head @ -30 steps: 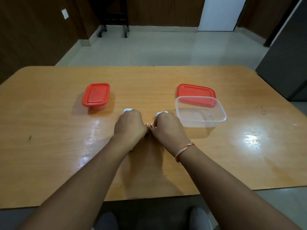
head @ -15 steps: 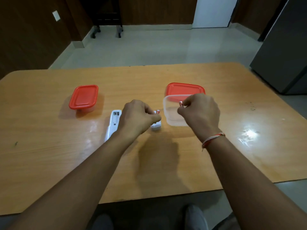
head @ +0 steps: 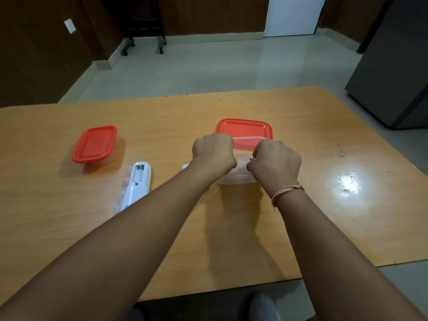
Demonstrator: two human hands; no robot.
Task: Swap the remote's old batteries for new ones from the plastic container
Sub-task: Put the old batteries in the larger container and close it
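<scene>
Both fists curled over open tub [head: 238,177] at centre, left hand [head: 214,152] contents hidden, right hand [head: 275,162] pinching something small and reddish, remote [head: 137,185] lower left, long axis running up-frame, compartment bare, nearer the left hand.

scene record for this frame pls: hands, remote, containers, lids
left hand: fingers curled, over the open container; contents of grip hidden
right hand: pinches something small and red-white, likely a battery, over the same container
open container: clear, lid off
loose lid: red, flat on table behind it
closed container: red lid on, far left
remote: face down, battery bay open
table: wood
</scene>
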